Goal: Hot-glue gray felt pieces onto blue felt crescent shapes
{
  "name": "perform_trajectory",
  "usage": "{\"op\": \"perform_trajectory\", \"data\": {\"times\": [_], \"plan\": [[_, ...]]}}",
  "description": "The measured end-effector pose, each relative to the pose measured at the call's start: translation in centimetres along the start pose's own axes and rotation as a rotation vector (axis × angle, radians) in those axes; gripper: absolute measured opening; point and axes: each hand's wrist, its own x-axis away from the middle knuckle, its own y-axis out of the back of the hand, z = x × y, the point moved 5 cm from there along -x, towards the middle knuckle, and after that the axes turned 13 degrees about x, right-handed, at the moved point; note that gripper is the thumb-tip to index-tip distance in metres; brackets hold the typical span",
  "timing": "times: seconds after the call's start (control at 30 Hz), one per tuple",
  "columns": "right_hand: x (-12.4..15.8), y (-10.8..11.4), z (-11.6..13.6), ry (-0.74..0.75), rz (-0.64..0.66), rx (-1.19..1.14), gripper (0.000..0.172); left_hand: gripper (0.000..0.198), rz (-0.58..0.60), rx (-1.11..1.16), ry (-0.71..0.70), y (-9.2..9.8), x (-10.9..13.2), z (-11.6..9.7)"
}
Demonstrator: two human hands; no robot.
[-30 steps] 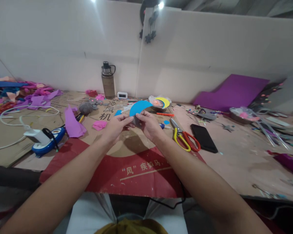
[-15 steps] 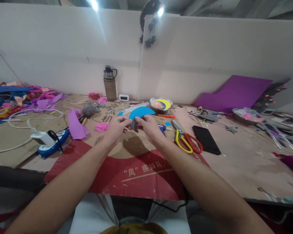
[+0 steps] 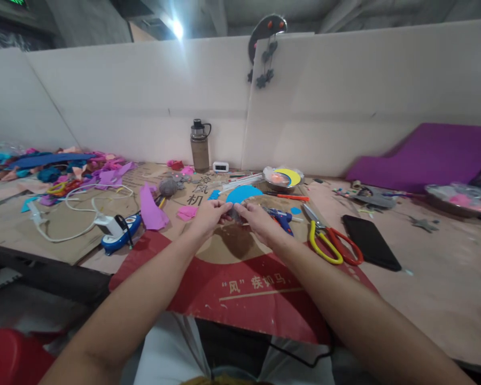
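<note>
A flat blue crescent-shaped piece [image 3: 244, 193] is held up over the cardboard with a small dark grey scrap [image 3: 234, 215] at its lower edge. My left hand [image 3: 210, 215] pinches the grey scrap and the crescent's left end from the left side. From the right, my right hand [image 3: 257, 218] grips the same spot, thumb on top. The fingertips almost meet and hide how the two pieces join. Just right of my right hand lies a blue glue gun [image 3: 281, 218]. Scissors [image 3: 324, 235] with one yellow and one red handle rest further right.
Red-and-brown cardboard [image 3: 248, 291] covers the table under my hands. A black phone [image 3: 371, 241] lies right of the scissors. Behind stand a bottle [image 3: 200, 147] and a bowl with a yellow crescent [image 3: 289, 176]. A charger on a blue power strip [image 3: 122, 235] sits left.
The view has swung to the left, so everything sits further right in the picture. Both hands keep their pinch, and the grey scrap now shows less between the fingers.
</note>
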Motion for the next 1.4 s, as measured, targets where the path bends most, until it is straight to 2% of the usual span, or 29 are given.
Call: {"op": "perform_trajectory", "data": {"times": [0.17, 0.33, 0.47, 0.63, 0.73, 0.8, 0.97, 1.17, 1.27, 1.4], "plan": [[-0.4, 0.0, -0.7, 0.045, -0.028, 0.102, 0.033, 0.02, -0.045, 0.022, 0.018, 0.3, -0.2, 0.7], [-0.8, 0.3, -1.1, 0.046, -0.043, 0.102, 0.03, 0.02, -0.023, 0.216, 0.235, 0.4, -0.5, 2.2], [-0.8, 0.7, -0.6, 0.084, -0.085, 0.102, 0.028, 0.028, 0.016, 0.396, 0.333, 0.3, -0.7, 2.4], [-0.6, 0.7, 0.2, 0.17, -0.106, 0.166, 0.027, 0.024, 0.011, 0.291, 0.098, 0.5, -1.0, 1.4], [-0.7, 0.5, 0.2, 0.154, -0.08, 0.177, 0.027, 0.023, 0.009, 0.168, -0.036, 0.7, -1.1, 0.9], [-0.7, 0.4, -0.1, 0.128, -0.063, 0.174, 0.027, 0.022, 0.021, 0.123, -0.076, 0.8, -1.2, 0.9], [-0.6, 0.0, -0.6, 0.043, 0.012, 0.132, 0.025, 0.023, 0.038, 0.087, -0.007, 1.0, -1.4, 1.2], [-0.3, -0.2, -0.7, -0.036, 0.045, 0.06, 0.022, 0.023, -0.028, 0.08, 0.067, 1.0, -1.3, 1.3], [-0.3, -0.1, -0.7, -0.064, 0.045, 0.047, 0.023, 0.024, -0.05, 0.068, 0.076, 1.0, -1.4, 1.4], [-0.1, -0.3, -0.7, -0.112, 0.111, 0.059, 0.023, 0.024, -0.05, 0.081, 0.062, 1.2, -1.6, 1.6]]}}
